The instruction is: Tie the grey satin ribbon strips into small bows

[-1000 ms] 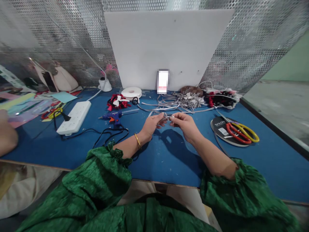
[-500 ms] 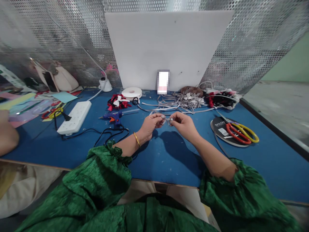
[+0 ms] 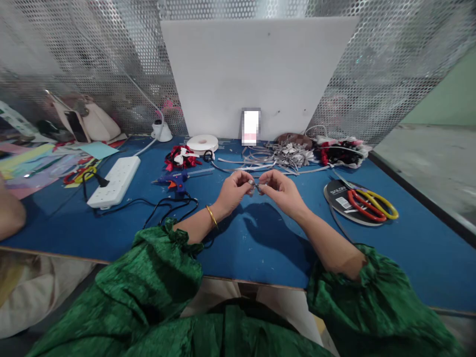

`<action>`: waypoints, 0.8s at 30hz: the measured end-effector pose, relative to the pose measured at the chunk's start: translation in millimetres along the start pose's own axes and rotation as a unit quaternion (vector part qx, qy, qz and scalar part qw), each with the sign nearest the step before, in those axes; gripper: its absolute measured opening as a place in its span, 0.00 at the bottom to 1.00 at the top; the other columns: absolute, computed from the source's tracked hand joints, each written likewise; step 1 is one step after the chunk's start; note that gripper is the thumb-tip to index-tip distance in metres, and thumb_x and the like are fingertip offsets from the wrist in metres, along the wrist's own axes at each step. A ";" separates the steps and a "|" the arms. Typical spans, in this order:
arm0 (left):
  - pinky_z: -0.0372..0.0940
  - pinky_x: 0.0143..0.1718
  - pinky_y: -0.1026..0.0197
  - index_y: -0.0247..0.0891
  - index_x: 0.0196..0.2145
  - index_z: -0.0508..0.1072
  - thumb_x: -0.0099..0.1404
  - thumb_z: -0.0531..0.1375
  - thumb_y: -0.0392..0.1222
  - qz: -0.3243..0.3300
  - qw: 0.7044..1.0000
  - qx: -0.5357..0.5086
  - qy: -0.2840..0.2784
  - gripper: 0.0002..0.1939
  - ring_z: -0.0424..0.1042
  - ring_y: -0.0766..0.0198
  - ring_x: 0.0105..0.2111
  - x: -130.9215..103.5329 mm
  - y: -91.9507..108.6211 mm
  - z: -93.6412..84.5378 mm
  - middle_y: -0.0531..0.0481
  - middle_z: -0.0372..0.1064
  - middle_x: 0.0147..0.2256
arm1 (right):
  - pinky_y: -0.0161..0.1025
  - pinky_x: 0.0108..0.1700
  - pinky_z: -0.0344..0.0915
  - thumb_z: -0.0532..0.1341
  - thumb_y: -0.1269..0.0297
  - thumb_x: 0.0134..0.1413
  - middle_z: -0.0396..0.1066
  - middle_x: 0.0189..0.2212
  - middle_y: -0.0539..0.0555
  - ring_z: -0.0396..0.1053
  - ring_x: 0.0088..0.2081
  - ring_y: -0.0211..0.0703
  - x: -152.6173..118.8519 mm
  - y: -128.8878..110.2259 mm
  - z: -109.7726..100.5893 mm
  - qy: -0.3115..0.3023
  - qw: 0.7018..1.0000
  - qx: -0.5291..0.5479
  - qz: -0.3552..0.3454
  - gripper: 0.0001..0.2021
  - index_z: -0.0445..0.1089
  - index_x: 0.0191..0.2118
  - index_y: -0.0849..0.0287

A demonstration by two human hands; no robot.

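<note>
My left hand (image 3: 235,191) and my right hand (image 3: 278,191) meet above the blue table (image 3: 256,248), thumbs and fingers closed in a pinch. Between the fingertips is a small piece of grey ribbon (image 3: 256,185), mostly hidden by the fingers. Behind the hands lie loose strips of grey ribbon (image 3: 256,157) and a pile of grey ribbon bows (image 3: 295,154). A blue glue gun (image 3: 177,180) rests left of my left hand, its black cord trailing toward me.
A white power strip (image 3: 115,182) lies on the left. Scissors with red and yellow handles (image 3: 372,204) rest on a black ribbon spool (image 3: 336,192) at right. Red and white bows (image 3: 182,157), a white ribbon roll (image 3: 203,144) and a phone (image 3: 251,126) stand behind. Another person's arm (image 3: 10,213) shows at far left.
My hands have drawn closer together, fingertips now nearly touching. The ribbon piece shows less between them. The other person's arm has shifted slightly left.
</note>
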State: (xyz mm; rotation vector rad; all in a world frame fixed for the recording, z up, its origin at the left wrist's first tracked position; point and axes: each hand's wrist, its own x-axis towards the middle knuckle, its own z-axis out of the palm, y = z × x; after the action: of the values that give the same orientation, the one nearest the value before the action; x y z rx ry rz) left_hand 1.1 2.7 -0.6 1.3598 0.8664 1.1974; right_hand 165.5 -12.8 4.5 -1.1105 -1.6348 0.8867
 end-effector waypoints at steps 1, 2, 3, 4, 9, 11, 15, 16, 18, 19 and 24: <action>0.63 0.30 0.65 0.35 0.31 0.67 0.55 0.61 0.38 0.008 1.000 0.006 -0.010 0.07 0.65 0.72 0.24 0.0 -0.5 -0.2 0.55 0.65 0.25 | 0.38 0.32 0.62 0.62 0.62 0.49 0.69 0.26 0.48 0.66 0.28 0.39 0.1 0.2 0.9 -0.005 1.000 0.004 0.002 0.08 0.67 0.36 0.58; 0.63 0.30 0.65 0.36 0.32 0.67 0.55 0.61 0.38 0.018 0.999 0.017 -0.022 0.06 0.66 0.72 0.24 0.0 -0.8 -0.5 0.55 0.65 0.25 | 0.38 0.32 0.62 0.62 0.61 0.49 0.69 0.25 0.48 0.66 0.27 0.39 0.2 0.6 1.8 -0.013 1.000 0.006 0.005 0.07 0.68 0.35 0.58; 0.63 0.29 0.65 0.36 0.32 0.67 0.56 0.60 0.37 0.027 0.999 0.031 -0.035 0.06 0.66 0.71 0.24 0.0 -0.8 -0.8 0.56 0.65 0.25 | 0.38 0.32 0.61 0.62 0.61 0.50 0.68 0.24 0.48 0.65 0.27 0.39 0.5 1.0 2.5 -0.021 1.000 0.008 0.007 0.07 0.68 0.33 0.58; 0.63 0.29 0.65 0.36 0.32 0.66 0.56 0.59 0.36 0.034 0.997 0.043 -0.047 0.05 0.66 0.71 0.23 0.1 -0.6 -1.2 0.56 0.64 0.24 | 0.38 0.31 0.61 0.62 0.60 0.50 0.68 0.23 0.48 0.65 0.26 0.38 0.8 1.3 2.8 -0.027 1.000 0.011 0.009 0.07 0.68 0.31 0.58; 0.62 0.28 0.65 0.37 0.30 0.64 0.54 0.59 0.33 0.027 0.993 0.045 -0.105 0.05 0.66 0.72 0.23 1.6 3.3 -4.2 0.57 0.63 0.24 | 0.38 0.31 0.60 0.63 0.59 0.50 0.67 0.21 0.48 0.65 0.25 0.38 1.5 -2.7 -1.1 -0.025 0.999 0.027 0.025 0.08 0.68 0.27 0.59; 0.63 0.30 0.65 0.36 0.30 0.65 0.54 0.59 0.34 0.010 0.990 0.046 -0.135 0.05 0.66 0.71 0.24 2.0 5.3 -5.5 0.55 0.65 0.25 | 0.37 0.30 0.60 0.63 0.60 0.49 0.68 0.21 0.48 0.66 0.25 0.38 1.1 -6.0 -2.8 -0.021 0.999 0.028 0.028 0.08 0.68 0.27 0.58; 0.62 0.30 0.64 0.35 0.28 0.65 0.57 0.61 0.43 -0.027 0.987 0.048 -0.150 0.10 0.66 0.70 0.24 0.7 9.9 -6.8 0.53 0.67 0.23 | 0.36 0.31 0.60 0.63 0.63 0.47 0.69 0.21 0.48 0.67 0.26 0.38 -0.6 -12.5 -2.3 -0.043 0.996 0.066 0.040 0.06 0.67 0.27 0.58; 0.62 0.30 0.64 0.35 0.27 0.65 0.58 0.62 0.45 -0.035 0.987 0.042 -0.148 0.11 0.65 0.70 0.24 0.1 10.9 -6.7 0.53 0.67 0.23 | 0.36 0.31 0.60 0.63 0.63 0.46 0.69 0.21 0.48 0.66 0.26 0.37 -1.1 -14.1 -2.0 -0.051 0.994 0.081 0.047 0.06 0.66 0.27 0.58; 0.60 0.29 0.64 0.36 0.26 0.65 0.57 0.63 0.46 -0.055 0.987 0.013 -0.152 0.12 0.64 0.70 0.24 -1.1 12.1 -6.0 0.53 0.66 0.22 | 0.36 0.31 0.61 0.64 0.64 0.45 0.69 0.21 0.47 0.66 0.25 0.36 -2.1 -17.4 -1.8 -0.066 0.990 0.111 0.060 0.06 0.66 0.27 0.59; 0.60 0.29 0.64 0.36 0.26 0.65 0.57 0.63 0.46 -0.067 0.985 -0.010 -0.157 0.12 0.64 0.70 0.24 -1.7 12.3 -5.5 0.53 0.66 0.22 | 0.36 0.31 0.61 0.65 0.64 0.44 0.68 0.21 0.47 0.66 0.25 0.36 -2.6 -19.1 -2.1 -0.075 0.987 0.126 0.064 0.07 0.66 0.27 0.59; 0.58 0.30 0.64 0.36 0.24 0.64 0.56 0.63 0.42 -0.109 0.965 -0.155 -0.181 0.11 0.65 0.67 0.25 -4.6 11.1 -1.3 0.54 0.61 0.20 | 0.36 0.32 0.64 0.67 0.65 0.42 0.68 0.20 0.46 0.68 0.25 0.36 -4.8 -24.1 -2.4 -0.092 0.968 0.221 0.081 0.08 0.66 0.26 0.59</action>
State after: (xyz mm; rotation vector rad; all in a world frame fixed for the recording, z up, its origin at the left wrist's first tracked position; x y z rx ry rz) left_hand -2.6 -3.2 9.3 1.1448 0.5255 0.8365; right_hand 162.1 -25.1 25.7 -0.8732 -1.4050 1.4171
